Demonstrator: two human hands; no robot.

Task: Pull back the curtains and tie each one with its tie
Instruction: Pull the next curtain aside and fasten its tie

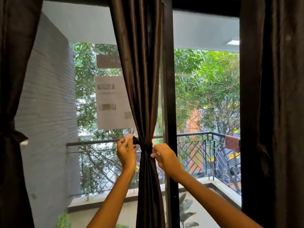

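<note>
balcony glass behind. middle curtain gathered at the frame, its tie cinched around the waist. my left hand has a closed grip pinching the tie's end; my right hand pinches at the tie's other side. recommend pulling both ends evenly, knot snug and level.

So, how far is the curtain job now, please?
Done: the left curtain is gathered and tied. In hand: the tie wraps the middle curtain; the left hand pinches one end, while the right hand is at the other side. Left: the right curtain shows no clear tie.
</note>
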